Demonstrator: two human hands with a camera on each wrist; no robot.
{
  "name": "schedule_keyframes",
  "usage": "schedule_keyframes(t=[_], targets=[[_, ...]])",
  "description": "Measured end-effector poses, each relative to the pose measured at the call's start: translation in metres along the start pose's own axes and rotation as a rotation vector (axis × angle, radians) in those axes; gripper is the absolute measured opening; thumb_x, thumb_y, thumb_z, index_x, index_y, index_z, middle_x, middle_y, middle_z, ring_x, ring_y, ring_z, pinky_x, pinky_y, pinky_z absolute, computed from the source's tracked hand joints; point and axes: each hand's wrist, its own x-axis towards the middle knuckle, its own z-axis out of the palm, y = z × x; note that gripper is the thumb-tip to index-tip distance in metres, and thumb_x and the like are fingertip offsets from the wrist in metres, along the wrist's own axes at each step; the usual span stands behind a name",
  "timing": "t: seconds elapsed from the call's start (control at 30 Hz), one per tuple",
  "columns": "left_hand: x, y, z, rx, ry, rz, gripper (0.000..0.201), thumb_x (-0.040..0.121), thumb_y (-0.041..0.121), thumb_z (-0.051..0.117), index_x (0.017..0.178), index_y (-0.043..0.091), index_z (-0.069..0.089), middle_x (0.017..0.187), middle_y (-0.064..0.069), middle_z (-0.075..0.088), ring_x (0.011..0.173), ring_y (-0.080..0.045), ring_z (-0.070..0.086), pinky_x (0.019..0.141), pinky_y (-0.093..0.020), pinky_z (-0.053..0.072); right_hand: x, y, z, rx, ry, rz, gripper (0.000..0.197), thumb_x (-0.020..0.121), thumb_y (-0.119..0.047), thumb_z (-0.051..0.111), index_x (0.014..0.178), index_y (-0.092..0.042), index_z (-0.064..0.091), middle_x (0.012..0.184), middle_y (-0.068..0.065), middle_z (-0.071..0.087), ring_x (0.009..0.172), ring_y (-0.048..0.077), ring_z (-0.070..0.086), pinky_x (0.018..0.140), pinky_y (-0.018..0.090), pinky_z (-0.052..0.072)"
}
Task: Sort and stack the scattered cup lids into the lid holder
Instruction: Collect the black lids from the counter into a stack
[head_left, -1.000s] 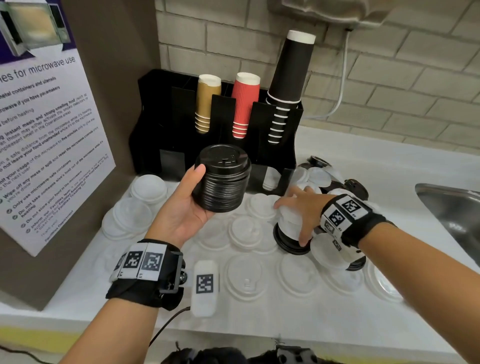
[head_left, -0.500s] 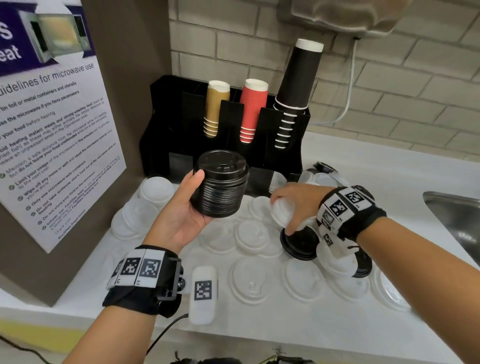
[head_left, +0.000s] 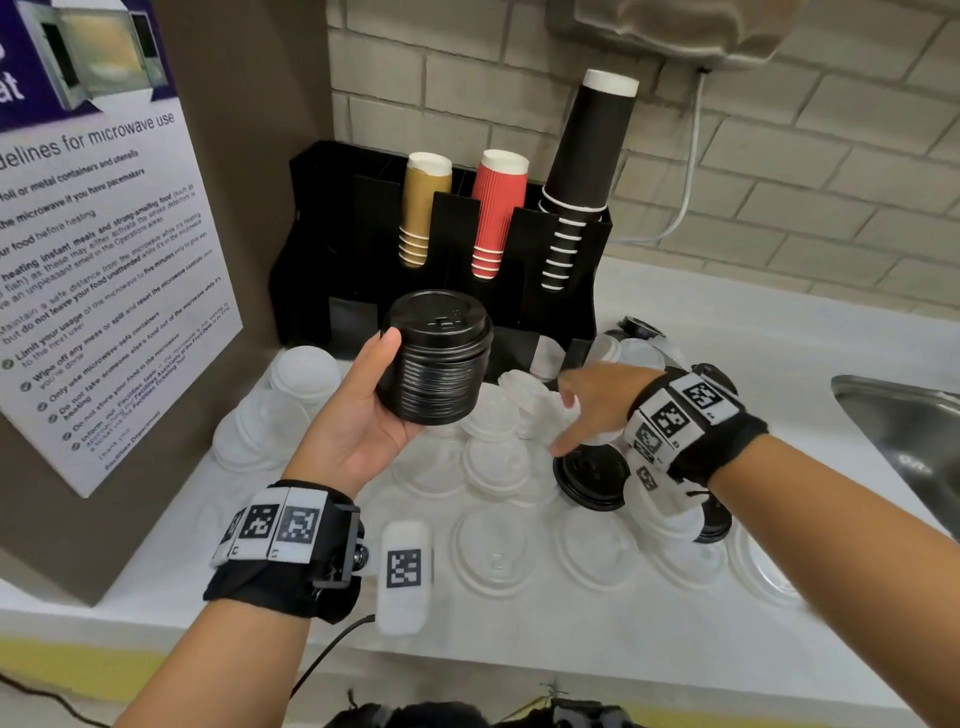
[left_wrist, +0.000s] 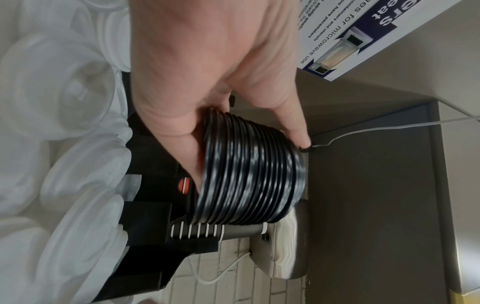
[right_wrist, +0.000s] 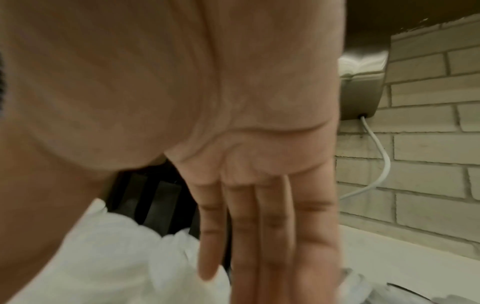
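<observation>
A left hand (head_left: 358, 421) gripped a stack of black lids (head_left: 436, 358) before the lid holder (head_left: 550, 270); the right hand (head_left: 597, 400), fingers straight, reached among white lids (head_left: 493, 457) on the bench (head_left: 571, 623). Keeping colours separate seemed wise.

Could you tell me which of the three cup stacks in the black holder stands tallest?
The black cup stack, at the right end of the holder. It rises well above the tan stack and the red stack beside it.

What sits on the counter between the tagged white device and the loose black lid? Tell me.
Clear lids, lying flat on the white counter, fill the stretch between the white device and the black lid; the head view shows it.
</observation>
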Motion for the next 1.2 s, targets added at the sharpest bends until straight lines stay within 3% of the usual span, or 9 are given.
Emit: schedule_keyframes(t=[0.17, 0.3, 0.4, 0.53, 0.73, 0.83, 0.93, 1.03, 1.2], targets=[[0.006, -0.008, 0.004, 0.001, -0.031, -0.011, 0.092, 0.051, 0.032, 0.096, 0.131, 0.019, 0.054, 0.125, -0.006, 0.067, 0.116, -0.024, 0.064, 0.080, -0.037, 0.058, -0.007, 0.003, 0.024, -0.040, -0.132, 0.046, 0.079, 0.064, -0.057, 0.079, 0.116, -0.015, 0.038, 0.099, -0.001, 0.049, 0.069, 0.010, 0.046, 0.058, 0.025, 0.040], [0.010, -0.013, 0.007, -0.003, -0.050, -0.012, 0.092, 0.044, 0.026, 0.099, 0.127, 0.022, 0.057, 0.122, -0.005, 0.068, 0.112, -0.024, 0.066, 0.077, -0.035, 0.058, -0.012, 0.002, 0.029, 0.021, 0.057, 0.015, 0.081, 0.070, -0.044, 0.080, 0.130, -0.016, 0.032, 0.117, 0.005, 0.038, 0.088, 0.024, 0.055, 0.069, 0.034, 0.050], [0.011, -0.015, 0.009, -0.001, -0.051, -0.011, 0.089, 0.046, 0.026, 0.098, 0.125, 0.022, 0.058, 0.120, -0.005, 0.069, 0.111, -0.023, 0.067, 0.077, -0.035, 0.058, -0.019, 0.004, 0.023, 0.029, 0.218, -0.018, 0.051, 0.081, -0.037, 0.070, 0.116, -0.010, 0.045, 0.115, 0.009, 0.048, 0.094, 0.027, 0.057, 0.078, 0.034, 0.049], [0.013, -0.016, 0.009, 0.000, -0.032, -0.004, 0.069, 0.062, 0.022, 0.084, 0.126, 0.021, 0.057, 0.119, -0.004, 0.070, 0.109, -0.022, 0.068, 0.077, -0.033, 0.058, -0.026, 0.005, 0.020, -0.076, -0.064, -0.007, 0.036, 0.090, -0.047, 0.056, 0.084, -0.012, 0.063, 0.088, 0.001, 0.061, 0.085, 0.021, 0.059, 0.072, 0.028, 0.048], [0.014, -0.015, 0.009, -0.003, -0.041, 0.005, 0.070, 0.063, 0.022, 0.083, 0.127, 0.021, 0.057, 0.120, -0.004, 0.069, 0.111, -0.022, 0.067, 0.077, -0.034, 0.058, -0.021, 0.009, 0.035, -0.117, -0.072, 0.104, 0.071, 0.082, -0.065, 0.055, 0.136, -0.021, 0.040, 0.120, 0.003, 0.058, 0.115, 0.026, 0.052, 0.090, 0.036, 0.042], [0.014, -0.015, 0.010, -0.007, -0.073, 0.010, 0.085, 0.053, 0.025, 0.095, 0.128, 0.021, 0.056, 0.121, -0.005, 0.069, 0.112, -0.023, 0.066, 0.078, -0.034, 0.058, -0.014, 0.009, 0.045, -0.053, -0.099, 0.096, 0.079, 0.077, -0.064, 0.062, 0.137, -0.026, 0.028, 0.100, 0.001, 0.056, 0.108, 0.027, 0.055, 0.090, 0.038, 0.043], [0.015, -0.015, 0.012, -0.011, -0.106, 0.015, 0.091, 0.049, 0.027, 0.097, 0.129, 0.023, 0.054, 0.118, -0.002, 0.070, 0.111, -0.021, 0.067, 0.078, -0.033, 0.058, -0.011, 0.009, 0.052, -0.034, -0.064, 0.079, 0.076, 0.079, -0.056, 0.063, 0.138, -0.030, 0.025, 0.109, 0.003, 0.053, 0.107, 0.028, 0.054, 0.084, 0.038, 0.044], [0.016, -0.015, 0.013, -0.007, -0.120, 0.012, 0.091, 0.049, 0.028, 0.097, 0.128, 0.023, 0.055, 0.118, -0.002, 0.070, 0.111, -0.021, 0.067, 0.078, -0.032, 0.058, -0.014, 0.018, 0.041, 0.179, -0.030, 0.044, 0.076, 0.079, -0.051, 0.066, 0.138, -0.036, 0.022, 0.121, 0.005, 0.046, 0.101, 0.025, 0.055, 0.085, 0.037, 0.049], [0.017, -0.019, 0.017, 0.002, -0.142, -0.015, 0.087, 0.047, 0.031, 0.098, 0.124, 0.023, 0.057, 0.118, -0.003, 0.070, 0.111, -0.021, 0.067, 0.079, -0.033, 0.058, -0.030, 0.031, -0.001, 0.790, 0.208, -0.096, 0.057, 0.082, -0.039, 0.071, 0.123, -0.040, 0.031, 0.099, -0.003, 0.054, 0.081, 0.008, 0.058, 0.069, 0.018, 0.042]])
